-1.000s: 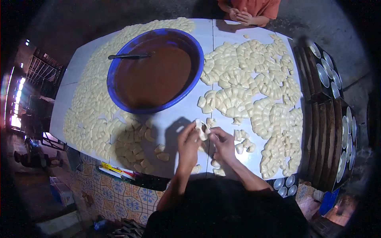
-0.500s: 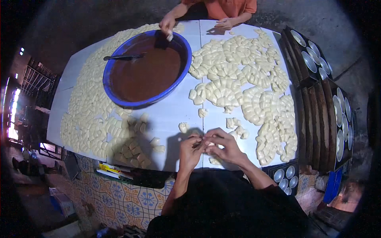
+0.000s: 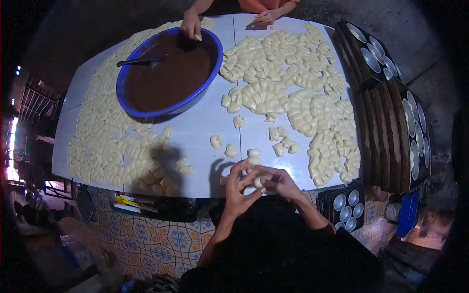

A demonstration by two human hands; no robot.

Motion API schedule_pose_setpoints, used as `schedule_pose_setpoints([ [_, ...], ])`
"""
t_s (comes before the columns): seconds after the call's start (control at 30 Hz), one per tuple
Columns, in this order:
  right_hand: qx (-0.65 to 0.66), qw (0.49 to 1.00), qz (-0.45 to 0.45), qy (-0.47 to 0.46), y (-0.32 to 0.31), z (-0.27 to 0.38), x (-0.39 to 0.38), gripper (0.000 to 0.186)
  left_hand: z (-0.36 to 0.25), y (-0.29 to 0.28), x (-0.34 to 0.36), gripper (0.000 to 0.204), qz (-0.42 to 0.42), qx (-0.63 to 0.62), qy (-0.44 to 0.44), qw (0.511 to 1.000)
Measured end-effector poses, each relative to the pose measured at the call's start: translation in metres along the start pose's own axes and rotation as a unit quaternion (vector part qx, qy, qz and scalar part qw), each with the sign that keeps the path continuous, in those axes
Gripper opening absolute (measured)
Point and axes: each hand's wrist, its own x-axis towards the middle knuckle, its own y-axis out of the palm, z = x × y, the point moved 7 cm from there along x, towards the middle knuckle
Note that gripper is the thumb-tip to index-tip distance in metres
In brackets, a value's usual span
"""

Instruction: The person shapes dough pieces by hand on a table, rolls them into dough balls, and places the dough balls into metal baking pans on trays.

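A small pale dough piece is pinched in the fingers of my right hand, just over the near edge of the table. Facing it, my left hand has its thumb and fingers spread and curved round the near side of that piece; I see nothing gripped in it. Right beyond my fingers lies a loose dough lump. More small lumps are scattered farther off on the white table. Joined rows of cut dough cover the right side, and many dough pieces the left.
A blue basin of brown filling stands at the far left, with a dark-handled tool in it. Across the table, a co-worker's hand hovers over the basin. Stacked trays with round moulds flank the right edge; another mould tray sits below.
My hands have moved apart from their close pinch, and the left fingers have spread. The whole view has shifted slightly. The co-worker's hand stays over the basin.
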Motion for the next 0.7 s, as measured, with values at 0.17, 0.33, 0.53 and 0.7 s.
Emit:
schedule_pose_setpoints([
  [0.17, -0.044, 0.965, -0.215, -0.140, -0.060, -0.030, 0.041, 0.035, -0.006, -0.026, -0.002, 0.044, -0.152, 0.018, 0.024, 0.988],
  [0.33, -0.190, 0.925, -0.254, -0.211, -0.045, -0.020, 0.003, 0.036, 0.007, -0.061, -0.018, 0.017, -0.206, 0.026, 0.010, 0.978],
  [0.53, -0.388, 0.910, -0.073, -0.128, 0.003, -0.049, 0.008, 0.031, 0.018, -0.056, -0.023, 0.013, -0.197, 0.015, -0.043, 0.979],
  [0.7, -0.149, 0.976, -0.026, -0.156, 0.020, 0.016, -0.019, 0.038, -0.003, -0.040, -0.026, 0.026, -0.132, 0.112, -0.012, 0.985],
])
